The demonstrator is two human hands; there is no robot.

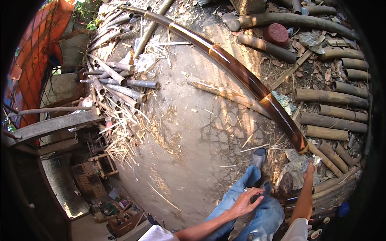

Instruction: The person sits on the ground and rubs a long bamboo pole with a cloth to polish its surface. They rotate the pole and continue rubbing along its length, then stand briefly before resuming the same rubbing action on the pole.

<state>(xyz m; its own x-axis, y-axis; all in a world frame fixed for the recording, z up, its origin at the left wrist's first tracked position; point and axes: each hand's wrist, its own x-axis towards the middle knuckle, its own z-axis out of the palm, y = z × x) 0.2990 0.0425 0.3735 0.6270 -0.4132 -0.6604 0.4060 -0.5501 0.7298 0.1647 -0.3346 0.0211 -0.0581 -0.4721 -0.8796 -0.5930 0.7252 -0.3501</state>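
White sleeves [159, 234] first, right at the lower edge, then blue jeans [231, 199] bent beneath them. Over the knees we have the left hand [246, 201], fingers loosely curved, thumb a little apart, nothing visible in its grasp. Out to the right goes the right hand [309, 169], just beside the near end of the long brown bamboo pole [239, 71]; whether those fingers close on it, I cannot tell. Crumpled plastic [299, 169] lies by that hand, and a grey shoe [259, 156] sits near the pole's end.

And what a pole: glossy, banded with lighter rings, sweeping across the yard to the top left! A pale bamboo length [227, 95] lies alongside. The step in hand looks like steadying or placing that near end; the next move, I'd judge, calls for a sure grip there and the left hand ready to help.

Farther out, cut bamboo [331, 98] lines the right, thin poles [111, 72] heap up left, and beyond sits a red round basket [276, 35].
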